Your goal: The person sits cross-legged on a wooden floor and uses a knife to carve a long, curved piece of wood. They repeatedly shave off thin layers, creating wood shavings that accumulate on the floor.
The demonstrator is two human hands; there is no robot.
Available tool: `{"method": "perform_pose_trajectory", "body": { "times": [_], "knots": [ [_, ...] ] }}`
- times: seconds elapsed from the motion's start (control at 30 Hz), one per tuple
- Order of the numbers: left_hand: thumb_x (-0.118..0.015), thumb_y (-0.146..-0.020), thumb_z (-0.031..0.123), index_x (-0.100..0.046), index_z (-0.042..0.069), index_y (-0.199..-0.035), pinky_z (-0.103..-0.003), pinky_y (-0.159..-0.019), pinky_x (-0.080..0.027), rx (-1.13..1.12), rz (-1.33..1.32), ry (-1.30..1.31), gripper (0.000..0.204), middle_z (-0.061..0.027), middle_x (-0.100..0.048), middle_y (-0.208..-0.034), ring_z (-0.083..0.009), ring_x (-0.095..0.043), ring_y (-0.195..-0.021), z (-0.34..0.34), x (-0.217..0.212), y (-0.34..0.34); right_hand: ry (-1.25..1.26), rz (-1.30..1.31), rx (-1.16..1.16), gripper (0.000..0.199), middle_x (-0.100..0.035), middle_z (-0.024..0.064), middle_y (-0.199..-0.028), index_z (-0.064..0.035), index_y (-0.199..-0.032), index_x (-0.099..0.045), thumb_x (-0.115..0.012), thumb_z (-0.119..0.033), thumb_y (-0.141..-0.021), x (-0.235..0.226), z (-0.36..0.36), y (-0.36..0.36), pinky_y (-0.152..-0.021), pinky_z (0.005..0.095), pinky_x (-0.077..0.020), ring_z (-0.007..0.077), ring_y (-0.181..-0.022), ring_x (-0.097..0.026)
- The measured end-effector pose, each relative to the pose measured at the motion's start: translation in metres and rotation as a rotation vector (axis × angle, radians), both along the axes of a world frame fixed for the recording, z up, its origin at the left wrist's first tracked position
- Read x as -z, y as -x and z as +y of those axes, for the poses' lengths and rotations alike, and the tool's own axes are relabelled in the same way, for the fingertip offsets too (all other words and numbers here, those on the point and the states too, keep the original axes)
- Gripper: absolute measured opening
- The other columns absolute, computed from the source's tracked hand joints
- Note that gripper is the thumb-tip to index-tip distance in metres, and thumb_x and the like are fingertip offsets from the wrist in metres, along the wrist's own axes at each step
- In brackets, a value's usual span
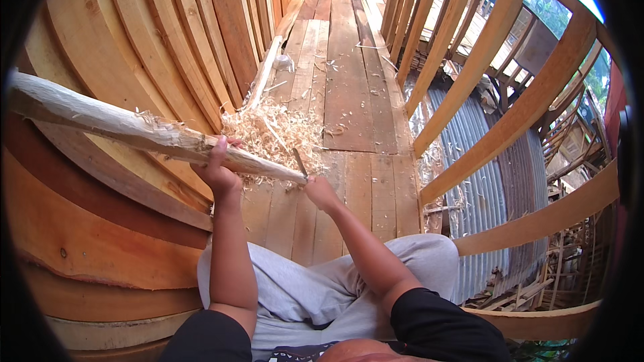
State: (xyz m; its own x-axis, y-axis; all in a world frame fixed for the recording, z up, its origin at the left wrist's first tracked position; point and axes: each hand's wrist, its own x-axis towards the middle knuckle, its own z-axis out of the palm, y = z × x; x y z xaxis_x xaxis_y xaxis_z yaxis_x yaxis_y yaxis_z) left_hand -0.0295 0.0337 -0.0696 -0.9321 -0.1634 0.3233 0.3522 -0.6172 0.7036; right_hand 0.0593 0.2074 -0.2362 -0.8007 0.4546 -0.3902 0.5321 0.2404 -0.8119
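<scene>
A long, pale wooden pole (107,115), stripped of bark along its upper side, slants from the far left down to its narrower end in front of me. My left hand (220,173) is closed around the pole partway along. Near the narrow end, my right hand (322,193) grips a knife, its thin dark blade (299,161) pointing up and away across the pole's tip. The knife's handle is hidden inside the fist. Curled wood shavings (275,135) lie heaped on the floor just behind the pole, and a few cling to its upper side.
Upright planks (154,40) line the left side. A railing of wooden slats (479,70) runs along the right, with corrugated metal sheets (479,181) below it. Another pale pole (267,70) lies along the left edge of the plank floor (349,94). My crossed legs (302,281) are close below.
</scene>
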Motion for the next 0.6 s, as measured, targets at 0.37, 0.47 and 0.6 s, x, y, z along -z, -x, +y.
{"method": "perform_pose_trajectory", "body": {
  "times": [0.37, 0.47, 0.6],
  "knots": [
    [-0.062, -0.079, 0.007, -0.047, -0.005, -0.103, -0.042, -0.066, -0.053, 0.071, -0.070, -0.034, 0.031, -0.0160, -0.059, -0.074, -0.0270, -0.061, -0.066, -0.006, 0.006, 0.012, 0.152, -0.054, 0.018, 0.042, -0.044, 0.0022, -0.059, -0.0027, -0.085, -0.054, -0.037, -0.038, -0.102, -0.023, -0.005, -0.006, -0.039, 0.0338, -0.0337, 0.0138, -0.044, -0.041],
    [-0.063, -0.078, 0.005, -0.049, -0.005, -0.099, -0.042, -0.064, -0.053, 0.080, -0.052, -0.052, 0.028, -0.0156, -0.058, -0.074, -0.0270, -0.061, -0.066, -0.005, 0.003, 0.009, 0.205, -0.051, 0.040, 0.041, -0.044, 0.0013, -0.059, -0.0037, -0.083, -0.052, -0.037, -0.037, -0.102, -0.025, -0.005, -0.008, -0.038, 0.0321, -0.0312, 0.0121, -0.043, -0.039],
    [-0.063, -0.076, 0.000, -0.051, -0.003, -0.093, -0.042, -0.061, -0.054, 0.057, -0.069, -0.085, 0.022, -0.0139, -0.055, -0.075, -0.0269, -0.060, -0.064, -0.003, 0.003, 0.010, 0.225, -0.082, 0.045, 0.040, -0.042, 0.0005, -0.059, -0.0055, -0.084, -0.052, -0.038, -0.039, -0.101, -0.017, 0.000, -0.004, -0.037, 0.0305, -0.0262, 0.0105, -0.043, -0.034]
  ]
}}
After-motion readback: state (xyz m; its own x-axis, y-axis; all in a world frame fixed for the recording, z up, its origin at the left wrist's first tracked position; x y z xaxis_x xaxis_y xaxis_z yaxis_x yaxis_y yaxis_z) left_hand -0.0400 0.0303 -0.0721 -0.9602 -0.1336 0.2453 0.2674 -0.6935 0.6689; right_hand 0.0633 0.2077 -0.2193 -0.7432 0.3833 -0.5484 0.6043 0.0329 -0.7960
